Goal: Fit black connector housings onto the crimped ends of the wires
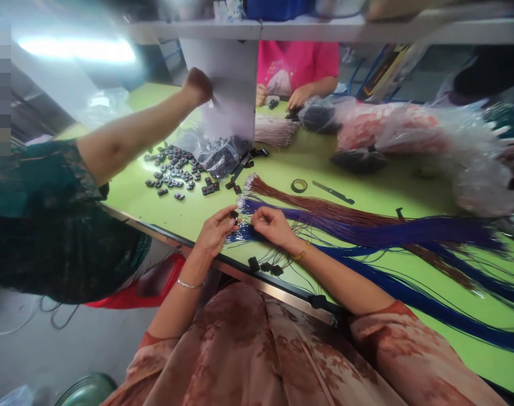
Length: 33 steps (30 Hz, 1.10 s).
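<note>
One black connector (234,216) is pinched in the left hand (215,232), over the near side of the counter (379,189); whether anything is held in the curled right hand (274,225) cannot be told. Three wire bundles (345,224) are laid out, with one tape roll (299,185) and one knife (333,193) beyond. The heap (174,169) is too dense to count. Another person's shirt (301,59) is partly hidden by a panel (235,70).

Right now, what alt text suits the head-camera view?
A person's left hand holds a small black connector, with the right hand nearby over blue wires on a green table. Brown wires and scattered black connectors lie beyond.
</note>
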### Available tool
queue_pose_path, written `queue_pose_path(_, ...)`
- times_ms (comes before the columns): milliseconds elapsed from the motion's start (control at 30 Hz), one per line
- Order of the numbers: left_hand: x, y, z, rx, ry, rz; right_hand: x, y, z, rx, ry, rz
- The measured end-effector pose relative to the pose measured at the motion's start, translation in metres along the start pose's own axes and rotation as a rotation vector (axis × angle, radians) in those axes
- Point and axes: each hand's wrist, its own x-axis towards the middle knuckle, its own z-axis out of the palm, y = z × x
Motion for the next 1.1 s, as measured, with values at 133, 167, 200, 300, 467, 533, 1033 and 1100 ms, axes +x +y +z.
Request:
queue_pose_path(133, -0.003, -0.011, 0.009, -0.150, -0.064, -0.074, -0.006, 0.000, 0.001, -0.113, -0.018, -0.084)
queue_pose_path(167, -0.003, -0.013, 0.009, -0.176, -0.069, -0.084, -0.006, -0.001, 0.001, -0.151, -0.017, -0.104)
queue_pose_path(200, -0.002, -0.015, 0.009, -0.195, -0.073, -0.091, -0.007, -0.001, 0.001, -0.185, -0.018, -0.121)
queue_pose_path(300, -0.002, -0.017, 0.009, -0.224, -0.096, -0.098, -0.007, -0.002, 0.001, -0.252, -0.020, -0.151)
queue_pose_path(467, -0.003, -0.018, 0.010, -0.229, -0.115, -0.095, -0.007, -0.006, 0.001, -0.283, -0.030, -0.152)
queue_pose_path(533, -0.003, -0.018, 0.011, -0.236, -0.118, -0.100, -0.007, -0.006, 0.002, -0.284, -0.034, -0.147)
queue_pose_path(1033, -0.010, -0.027, 0.020, -0.105, 0.044, 0.057, -0.004, -0.001, 0.010, -0.152, -0.017, 0.009)
queue_pose_path(1100, -0.010, -0.029, 0.022, -0.115, 0.086, 0.073, -0.003, 0.000, 0.011, -0.166, -0.025, -0.011)
